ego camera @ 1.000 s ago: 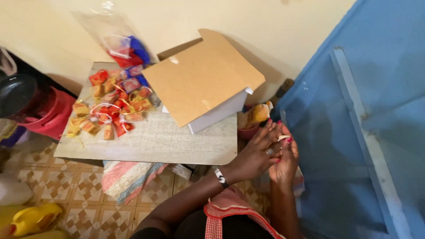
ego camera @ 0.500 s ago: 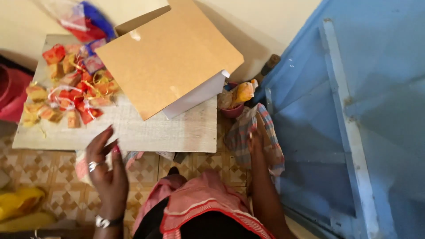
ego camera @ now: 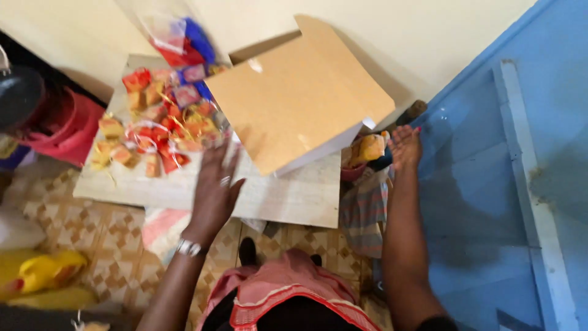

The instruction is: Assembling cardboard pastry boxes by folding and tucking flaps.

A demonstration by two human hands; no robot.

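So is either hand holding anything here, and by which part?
Nothing held: left hand is open over the table, right hand open beside the box.

a low table (ego camera: 288, 199) fills the middle of the frame. a heap of small packets (ego camera: 156, 132) lies on its left part, with a plastic bag (ego camera: 177, 37) behind them at the upper left. a cardboard box (ego camera: 300, 92) sits on the table's right part. the left hand (ego camera: 214, 187) hovers over the table's front, just right of the packets. the right hand (ego camera: 404, 144) is right of the table, beside a door (ego camera: 508, 184) filling the frame's right side.
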